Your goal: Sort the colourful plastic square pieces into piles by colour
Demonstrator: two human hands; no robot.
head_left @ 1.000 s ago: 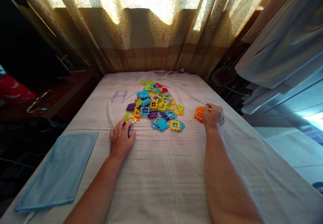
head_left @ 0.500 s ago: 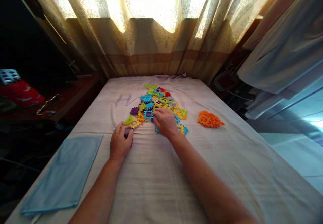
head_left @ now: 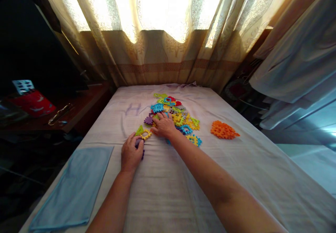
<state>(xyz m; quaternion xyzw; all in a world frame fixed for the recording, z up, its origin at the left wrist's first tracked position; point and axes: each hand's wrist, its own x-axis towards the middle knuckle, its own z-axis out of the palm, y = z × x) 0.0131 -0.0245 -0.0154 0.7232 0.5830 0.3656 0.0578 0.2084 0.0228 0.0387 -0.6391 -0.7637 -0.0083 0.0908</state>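
Observation:
A loose pile of toothed plastic pieces (head_left: pixel 178 118) in several colours lies on the sheet-covered surface. My right hand (head_left: pixel 163 125) rests on the pile's near left part, fingers spread over the pieces; a purple piece (head_left: pixel 148 120) shows just left of its fingertips. Lower left, my left hand (head_left: pixel 132 151) curves around dark purple pieces (head_left: pixel 142 149), thumb and fingers apart around them. Beyond its fingertips are a green triangular piece (head_left: pixel 139 130) and a yellow open-frame piece (head_left: pixel 146 134). A separate heap of orange pieces (head_left: pixel 224 130) sits on the right.
A folded blue cloth (head_left: pixel 75 187) lies at the left edge of the surface (head_left: pixel 168 191). Curtains (head_left: pixel 162 58) hang behind. Left stands a dark wooden table (head_left: pixel 78 110) with a red container (head_left: pixel 36 103); clothes (head_left: pixel 294 58) hang at right.
My right hand has moved left across the pile, uncovering blue and yellow pieces on the right. My left hand stays by the purple pieces. The whole view has shifted slightly.

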